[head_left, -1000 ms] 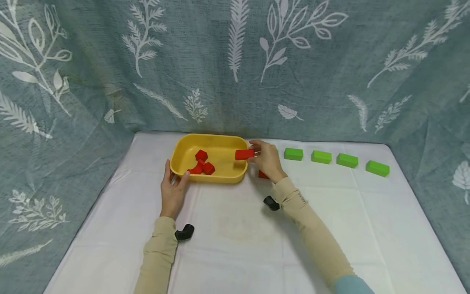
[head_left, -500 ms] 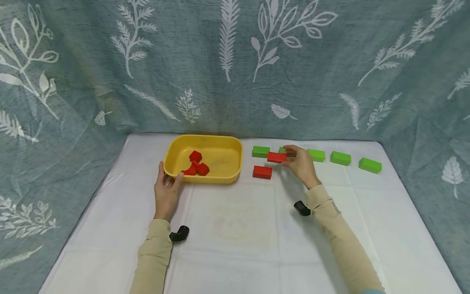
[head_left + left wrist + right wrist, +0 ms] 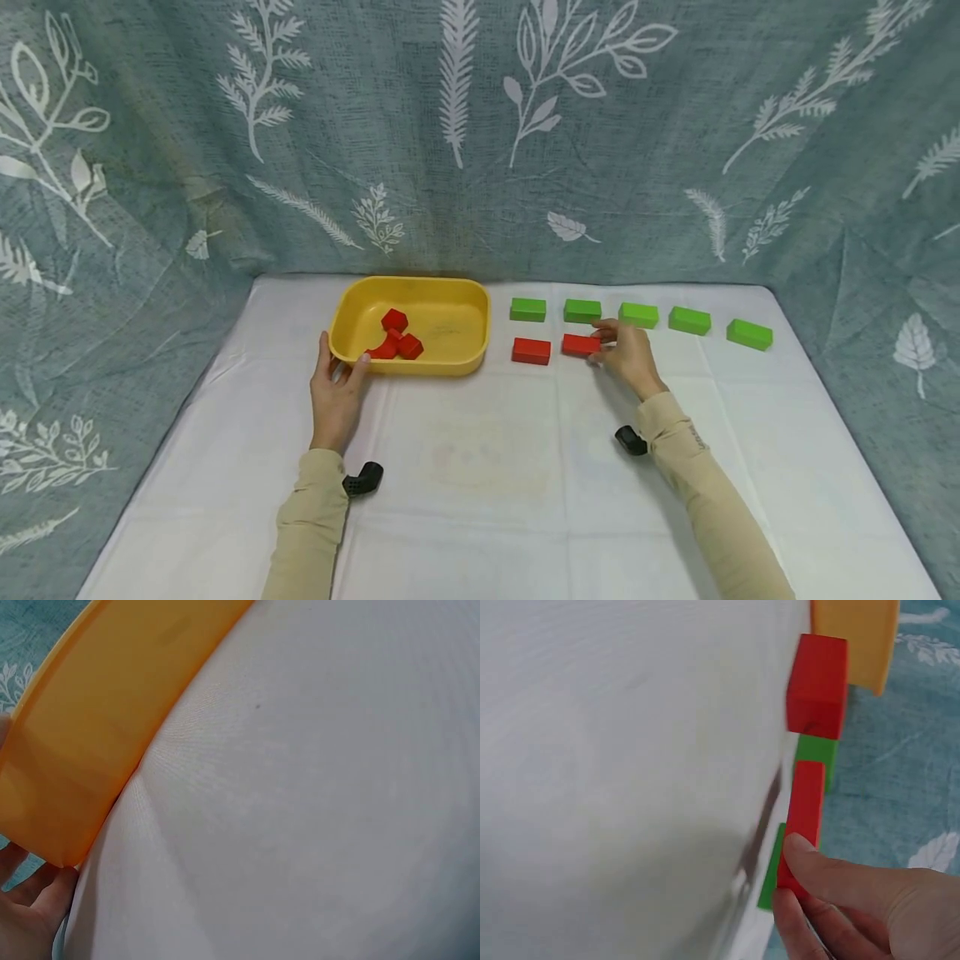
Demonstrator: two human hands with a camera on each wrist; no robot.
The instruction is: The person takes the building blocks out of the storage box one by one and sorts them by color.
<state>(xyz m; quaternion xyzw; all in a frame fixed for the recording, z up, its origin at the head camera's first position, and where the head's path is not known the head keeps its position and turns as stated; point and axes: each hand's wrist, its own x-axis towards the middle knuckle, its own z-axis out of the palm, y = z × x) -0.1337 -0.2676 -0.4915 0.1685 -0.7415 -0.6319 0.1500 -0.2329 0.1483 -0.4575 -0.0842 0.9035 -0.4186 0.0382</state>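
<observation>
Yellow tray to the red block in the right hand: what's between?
In the head view, another red block lies on the white cloth between the yellow tray and the held red block; a green block sits behind it.

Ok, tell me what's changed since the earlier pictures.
The right hand carried its red block rightward from over the tray's right rim, then toward the person, to the right of the other red block. It still pinches it; nothing was let go. Unchanged: the left hand grips the tray; the red pieces inside and the green blocks stayed put.
</observation>
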